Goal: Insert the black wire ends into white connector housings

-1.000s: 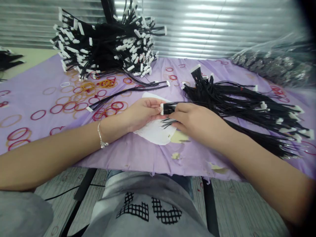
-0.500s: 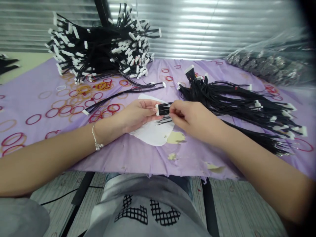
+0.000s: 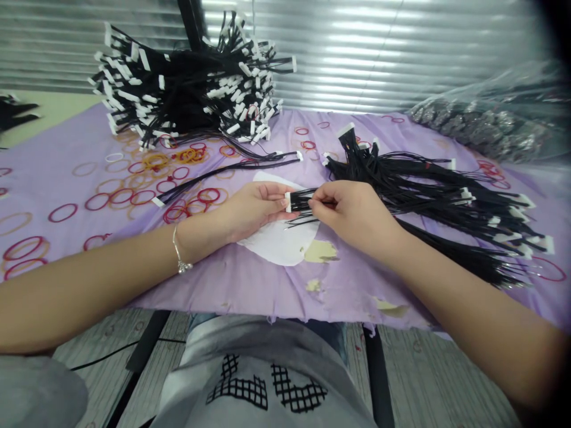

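Note:
My left hand (image 3: 254, 208) pinches the white connector end of a short black wire harness (image 3: 300, 202) just above a white patch on the purple cloth. My right hand (image 3: 354, 215) is closed on the same harness's wires, right beside the connector. The harness's loose wire ends trail below the hands. A loose pile of similar black harnesses (image 3: 428, 190) lies just right of my right hand.
A tall heap of bundled black harnesses with white connectors (image 3: 187, 89) stands at the back left. Several red and orange rubber bands (image 3: 147, 184) are scattered on the purple cloth (image 3: 250, 279). A clear plastic bag of parts (image 3: 486, 125) lies at the back right. Metal blinds are behind.
My right hand's fingers have shifted slightly along the wires near the connector. The left hand keeps its hold. The view has moved a little.

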Motion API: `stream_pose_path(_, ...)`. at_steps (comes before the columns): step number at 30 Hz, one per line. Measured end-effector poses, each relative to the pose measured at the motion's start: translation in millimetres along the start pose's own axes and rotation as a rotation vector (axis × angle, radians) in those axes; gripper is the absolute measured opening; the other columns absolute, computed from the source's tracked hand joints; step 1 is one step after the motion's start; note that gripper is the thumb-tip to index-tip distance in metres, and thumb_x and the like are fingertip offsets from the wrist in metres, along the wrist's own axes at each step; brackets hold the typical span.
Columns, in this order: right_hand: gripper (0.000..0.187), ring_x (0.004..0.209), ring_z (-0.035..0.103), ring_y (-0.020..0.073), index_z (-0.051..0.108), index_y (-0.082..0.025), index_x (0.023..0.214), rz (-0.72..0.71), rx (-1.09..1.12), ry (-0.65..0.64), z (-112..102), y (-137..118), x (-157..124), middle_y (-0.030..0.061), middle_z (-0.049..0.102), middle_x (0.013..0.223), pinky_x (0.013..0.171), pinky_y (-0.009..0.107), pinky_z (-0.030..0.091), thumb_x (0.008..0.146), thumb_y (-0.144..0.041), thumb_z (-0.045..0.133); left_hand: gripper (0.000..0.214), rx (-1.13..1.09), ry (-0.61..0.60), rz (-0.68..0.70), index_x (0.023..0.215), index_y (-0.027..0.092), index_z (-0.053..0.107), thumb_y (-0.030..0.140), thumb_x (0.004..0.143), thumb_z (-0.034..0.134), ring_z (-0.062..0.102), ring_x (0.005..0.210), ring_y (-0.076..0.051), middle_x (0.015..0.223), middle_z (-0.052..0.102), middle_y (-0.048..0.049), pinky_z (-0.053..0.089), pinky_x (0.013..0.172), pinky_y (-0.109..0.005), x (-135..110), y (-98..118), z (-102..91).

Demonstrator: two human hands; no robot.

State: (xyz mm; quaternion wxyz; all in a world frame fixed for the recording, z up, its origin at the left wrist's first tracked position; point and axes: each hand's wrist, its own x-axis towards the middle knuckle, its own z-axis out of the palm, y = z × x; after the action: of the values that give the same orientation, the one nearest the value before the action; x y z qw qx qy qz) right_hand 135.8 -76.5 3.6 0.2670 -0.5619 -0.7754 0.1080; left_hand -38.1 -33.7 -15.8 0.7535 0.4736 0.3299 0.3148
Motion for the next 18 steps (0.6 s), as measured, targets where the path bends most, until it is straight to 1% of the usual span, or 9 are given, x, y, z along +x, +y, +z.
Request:
stream_pose_path(8, 0.015, 0.054, 0.045, 0.0077, 0.063, -0.013, 0.072, 0.000, -0.002, 0.020, 0.2, -0.9, -0.6, 0.0018, 0.059, 0.066, 0.055, 0.022, 0.030, 0.077, -0.016, 0.051, 0.018, 0.016, 0.019, 0.000, 0.086, 0.007, 0.065, -0.001, 0.078, 0.051, 0.063, 0.082, -0.009, 0.087, 0.067, -0.0065, 0.049, 0.086, -0.025, -0.8, 0.3, 1.5)
stream_pose_path(13, 0.015, 0.056, 0.047, 0.0089, 0.064, -0.013, 0.072, -0.006, -0.017, 0.032, 1.7, -1.5, -1.9, 0.0028, 0.060, 0.067, 0.056, 0.022, 0.032, 0.077, -0.017, 0.051, 0.016, -0.007, 0.029, 0.002, 0.082, 0.008, 0.066, -0.001, 0.077, 0.053, 0.063, 0.079, -0.009, 0.083, 0.067, -0.0058, 0.049, 0.086, -0.027, 1.0, -1.2, -0.1)
stream_pose_path(18, 0.014, 0.059, 0.050, 0.0102, 0.063, -0.012, 0.073, 0.003, -0.033, 0.067, 5.6, -2.6, -1.9, 0.0042, 0.062, 0.070, 0.057, 0.022, 0.034, 0.077, -0.016, 0.050, 0.015, 0.003, 0.012, 0.008, 0.083, 0.007, 0.066, -0.001, 0.076, 0.055, 0.064, 0.078, -0.010, 0.083, 0.067, -0.0058, 0.050, 0.084, -0.025, 1.1, -2.0, -0.5)
